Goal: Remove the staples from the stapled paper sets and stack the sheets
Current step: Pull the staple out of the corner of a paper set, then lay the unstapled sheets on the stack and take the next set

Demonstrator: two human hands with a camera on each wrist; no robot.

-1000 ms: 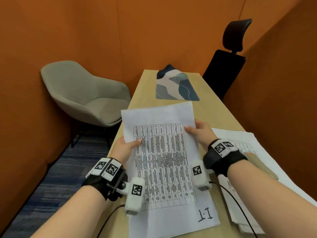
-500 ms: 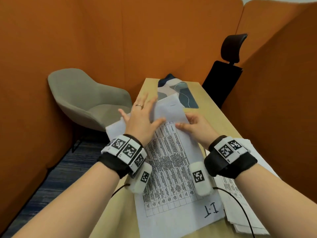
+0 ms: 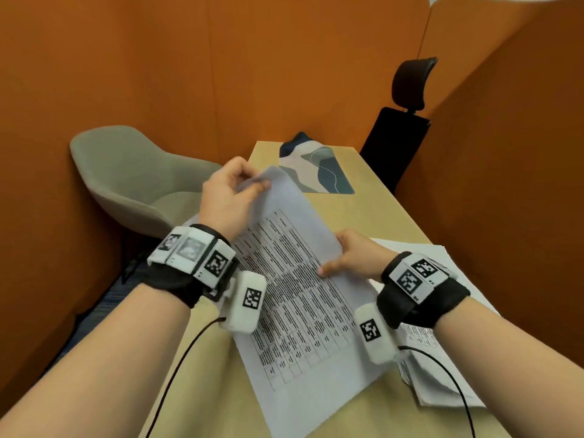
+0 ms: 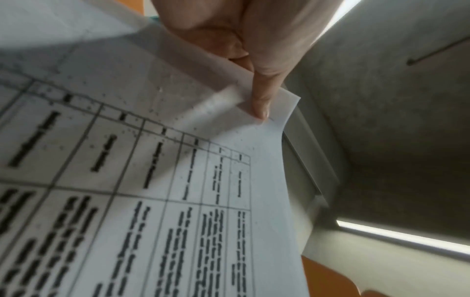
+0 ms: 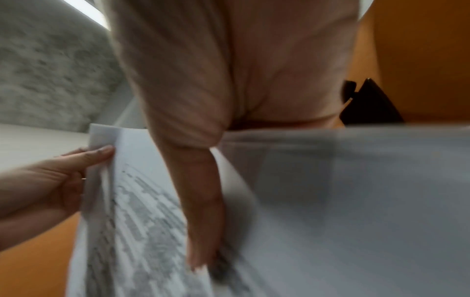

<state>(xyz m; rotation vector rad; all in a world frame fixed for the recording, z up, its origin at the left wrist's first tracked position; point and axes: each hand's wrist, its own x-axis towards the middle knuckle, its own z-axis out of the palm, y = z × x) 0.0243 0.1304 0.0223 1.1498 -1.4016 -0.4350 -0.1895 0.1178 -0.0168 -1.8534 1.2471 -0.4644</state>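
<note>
Since half a second ago: left hand, then flat, now pinching far corner of paper set at frame centre; right hand gripping its right edge. Loose stack lying lower right; unstapling apparently proceeding. Printed table blurred, unreadable.

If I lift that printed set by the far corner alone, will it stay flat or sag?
Likely sag: the paper set is thin, and the corner pinched by the left hand already curls in the left wrist view. It looks light; the right hand steadies its edge with just a thumb on top. Sheets may fan apart at the corner.
</note>
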